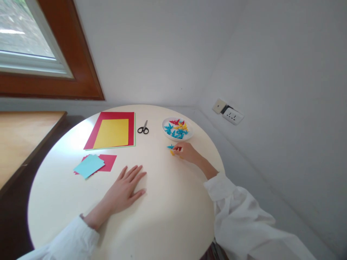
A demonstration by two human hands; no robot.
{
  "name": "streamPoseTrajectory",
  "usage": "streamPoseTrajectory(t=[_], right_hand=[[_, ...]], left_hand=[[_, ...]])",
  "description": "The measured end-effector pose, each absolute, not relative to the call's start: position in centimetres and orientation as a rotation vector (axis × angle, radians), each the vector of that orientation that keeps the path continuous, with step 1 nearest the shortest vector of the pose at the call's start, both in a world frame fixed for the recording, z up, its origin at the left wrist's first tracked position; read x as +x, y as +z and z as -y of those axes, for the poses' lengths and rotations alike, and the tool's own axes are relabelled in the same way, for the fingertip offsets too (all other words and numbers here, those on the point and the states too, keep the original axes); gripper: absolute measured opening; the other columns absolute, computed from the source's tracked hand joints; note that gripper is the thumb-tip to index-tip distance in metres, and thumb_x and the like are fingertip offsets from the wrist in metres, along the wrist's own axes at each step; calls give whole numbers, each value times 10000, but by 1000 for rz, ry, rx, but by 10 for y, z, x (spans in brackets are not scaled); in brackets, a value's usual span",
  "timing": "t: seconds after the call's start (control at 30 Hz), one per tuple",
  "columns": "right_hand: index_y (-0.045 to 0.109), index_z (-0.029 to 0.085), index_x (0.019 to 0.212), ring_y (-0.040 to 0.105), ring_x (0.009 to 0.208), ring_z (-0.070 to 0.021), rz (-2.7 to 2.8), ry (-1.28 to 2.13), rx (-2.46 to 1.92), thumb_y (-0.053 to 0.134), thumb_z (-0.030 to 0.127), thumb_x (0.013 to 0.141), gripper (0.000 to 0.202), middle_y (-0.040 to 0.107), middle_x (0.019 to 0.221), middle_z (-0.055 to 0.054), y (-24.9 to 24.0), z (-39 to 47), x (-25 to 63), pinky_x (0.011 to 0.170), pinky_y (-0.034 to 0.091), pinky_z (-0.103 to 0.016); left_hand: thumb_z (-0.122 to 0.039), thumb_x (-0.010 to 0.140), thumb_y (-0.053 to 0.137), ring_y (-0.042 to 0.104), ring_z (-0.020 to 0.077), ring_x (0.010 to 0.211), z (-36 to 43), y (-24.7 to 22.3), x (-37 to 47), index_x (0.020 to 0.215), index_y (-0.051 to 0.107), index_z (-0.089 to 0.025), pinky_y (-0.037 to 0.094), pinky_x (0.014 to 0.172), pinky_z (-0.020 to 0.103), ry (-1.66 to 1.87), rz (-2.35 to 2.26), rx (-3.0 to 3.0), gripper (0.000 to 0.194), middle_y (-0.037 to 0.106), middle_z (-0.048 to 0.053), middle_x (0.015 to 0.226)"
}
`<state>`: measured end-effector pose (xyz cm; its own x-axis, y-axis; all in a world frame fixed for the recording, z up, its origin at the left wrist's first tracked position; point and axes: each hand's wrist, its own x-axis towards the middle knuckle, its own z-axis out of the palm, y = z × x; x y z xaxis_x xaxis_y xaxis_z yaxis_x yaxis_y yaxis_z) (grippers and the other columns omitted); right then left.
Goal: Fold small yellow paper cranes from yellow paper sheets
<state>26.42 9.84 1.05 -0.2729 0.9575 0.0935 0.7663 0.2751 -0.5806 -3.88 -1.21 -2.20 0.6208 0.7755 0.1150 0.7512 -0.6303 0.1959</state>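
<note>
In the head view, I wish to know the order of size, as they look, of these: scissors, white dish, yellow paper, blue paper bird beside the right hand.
From largest to smallest:
1. Yellow paper
2. White dish
3. Scissors
4. Blue paper bird

We see cool, moderate daylight from the window (24,32) at the far left, where the outside washes out to pale streaks. It leaves a white glare on the left far part of the worktop (162,220), whose near part sinks into soft grey shade. The wall (287,90) on the right is dimmer, and the floor (13,224) at the left is almost black. A faint, soft shadow lies beside the left hand's (123,191) wrist. We find wide-angle stretching toward the edges, a thin purple fringe along the worktop's left rim, and blurry fine detail in the small paper cranes (177,132).
</note>
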Motion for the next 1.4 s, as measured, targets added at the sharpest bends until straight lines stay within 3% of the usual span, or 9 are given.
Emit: streamPoseTrajectory(t=[0.17,0.3,0.5,0.93,1.13,1.27,1.4], right_hand=[[702,177,678,585,659,-134,2186,593,-1535,605,126,698,111,687,711,-17,11,-101,258,651,425,-240],[705,188,669,597,644,-129,2166,565,-1526,624,162,708,93,698,692,-6,35,-104,260,631,433,-226],[710,185,778,611,798,-169,1879,249,-1633,563,212,752,152,710,846,-48,73,-153,303,774,452,-281],[677,155,698,605,785,-178,1718,49,-1742,558,166,698,119,684,784,-63,15,-194,339,804,456,-318],[691,161,837,598,874,-190,1676,-11,-1674,507,197,785,194,687,928,-110,75,-189,345,846,438,-327],[706,172,814,606,794,-176,1785,63,-1626,568,235,767,159,704,854,-73,102,-161,336,775,454,-290],[718,203,762,615,722,-164,2118,396,-1572,626,232,722,105,708,773,-24,75,-114,312,716,465,-273]], left_hand=[[-553,892,369,330,282,1349,12,-22,-39,1363,400,-231,232,1097,546,284,-1277,2718,571,357,99,1467],[-551,889,382,336,280,1347,12,-25,-40,1369,391,-237,233,1098,546,312,-1275,2732,574,368,96,1461],[-540,891,386,347,280,1341,11,-28,-41,1381,378,-245,229,1100,540,326,-1261,2746,572,365,92,1463],[-539,885,401,358,275,1335,11,-31,-42,1385,370,-269,218,1111,519,395,-1255,2748,570,372,75,1462],[-537,886,401,363,275,1332,11,-31,-42,1387,369,-259,213,1111,523,389,-1245,2750,573,381,86,1456],[-540,887,396,360,272,1334,10,-31,-42,1382,377,-257,211,1112,521,379,-1253,2753,571,383,90,1454],[-544,889,384,361,271,1333,10,-31,-41,1377,385,-248,221,1108,521,359,-1256,2765,571,381,96,1454]])
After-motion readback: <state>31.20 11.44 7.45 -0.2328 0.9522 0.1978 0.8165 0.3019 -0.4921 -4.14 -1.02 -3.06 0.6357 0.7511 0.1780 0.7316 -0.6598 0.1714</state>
